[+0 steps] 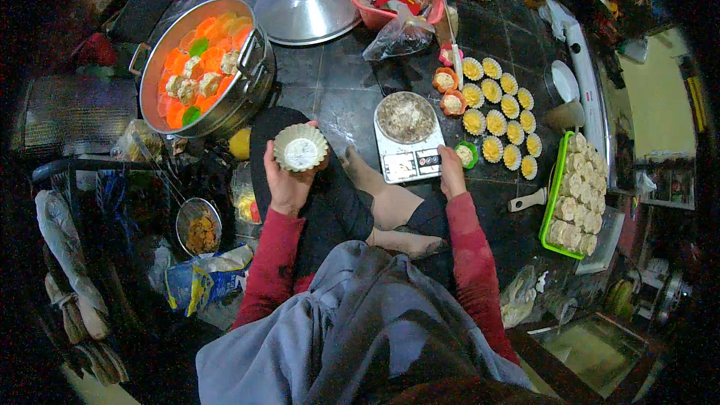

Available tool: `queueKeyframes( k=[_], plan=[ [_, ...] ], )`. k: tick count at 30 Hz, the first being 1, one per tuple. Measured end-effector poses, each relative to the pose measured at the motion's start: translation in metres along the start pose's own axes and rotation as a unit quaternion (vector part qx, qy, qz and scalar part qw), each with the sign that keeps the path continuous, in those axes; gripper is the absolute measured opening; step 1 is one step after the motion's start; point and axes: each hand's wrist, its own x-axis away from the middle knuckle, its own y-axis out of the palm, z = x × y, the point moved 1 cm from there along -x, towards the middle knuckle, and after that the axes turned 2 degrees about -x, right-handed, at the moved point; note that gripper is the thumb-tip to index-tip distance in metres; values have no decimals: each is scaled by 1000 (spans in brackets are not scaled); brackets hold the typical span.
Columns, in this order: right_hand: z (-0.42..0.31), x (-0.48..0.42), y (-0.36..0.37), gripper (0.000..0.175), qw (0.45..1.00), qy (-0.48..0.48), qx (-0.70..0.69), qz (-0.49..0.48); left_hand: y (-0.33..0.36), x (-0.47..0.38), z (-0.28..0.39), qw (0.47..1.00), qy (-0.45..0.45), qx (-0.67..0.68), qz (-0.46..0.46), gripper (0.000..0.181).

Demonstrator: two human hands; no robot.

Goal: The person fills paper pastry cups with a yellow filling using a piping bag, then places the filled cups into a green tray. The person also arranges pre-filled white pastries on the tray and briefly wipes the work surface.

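My left hand holds a stack of fluted paper baking cups, with a white bottom showing, above my black-clad leg. My right hand touches the front right corner of a white digital kitchen scale; its fingertips are partly hidden. A stained round plate tops the scale. Just right of that hand stands a green flower-shaped cup with pale filling. Behind it are orange cups and rows of white paper cups with yellow filling.
A large metal steamer pot with orange cups stands at the left, its domed lid behind. A pink basket sits at the back. A green-rimmed tray of pale pieces lies right, a strainer lower left.
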Motion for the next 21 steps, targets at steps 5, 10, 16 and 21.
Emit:
queueKeyframes(
  k=[5,10,16,21],
  plan=[
    [18,-17,17,27,999,-16,-25,30,12,-24,-27,984,-73,-139,-81,56],
    [36,-16,24,37,964,-105,214,119,18,-73,-74,967,-139,-155,-147,45],
    [29,13,24,30,911,-167,340,166,20,-126,-136,926,-182,-310,-118,42],
    [-5,37,12,22,874,-253,390,141,10,-145,-166,766,135,-612,-143,32]
  ],
)
